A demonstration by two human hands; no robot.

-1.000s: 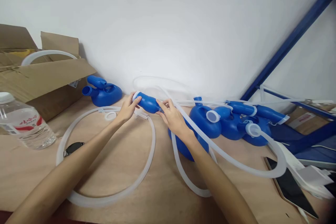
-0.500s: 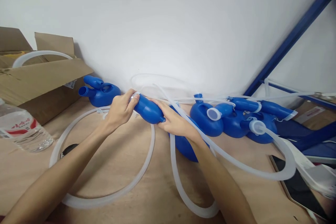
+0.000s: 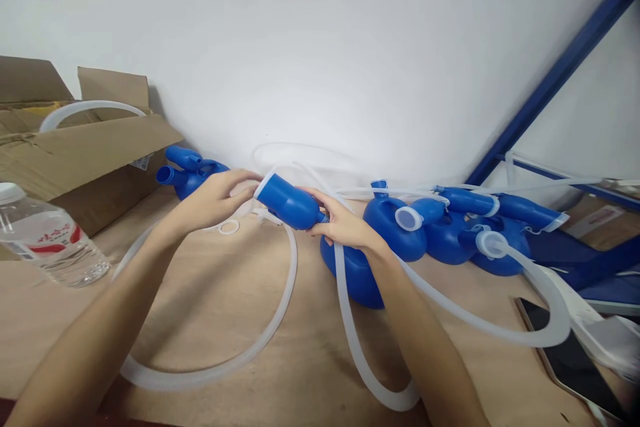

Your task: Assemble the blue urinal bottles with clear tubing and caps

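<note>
At centre, the blue spout (image 3: pixel 295 205): white cap (image 3: pixel 265 185) seemingly fitted, jug (image 3: pixel 354 280) at five o'clock seemingly unjoined. Our right hand (image 3: pixel 346 223) clasps the spout's narrow end; whether our left hand (image 3: pixel 213 199), at nine, grips, we cannot tell.

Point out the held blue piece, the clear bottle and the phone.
Held blue piece (image 3: pixel 296 203): head view, on its rounded body.
Clear bottle (image 3: pixel 54 240): head view, on its label.
Phone (image 3: pixel 577 365): head view, on its dark screen.
</note>
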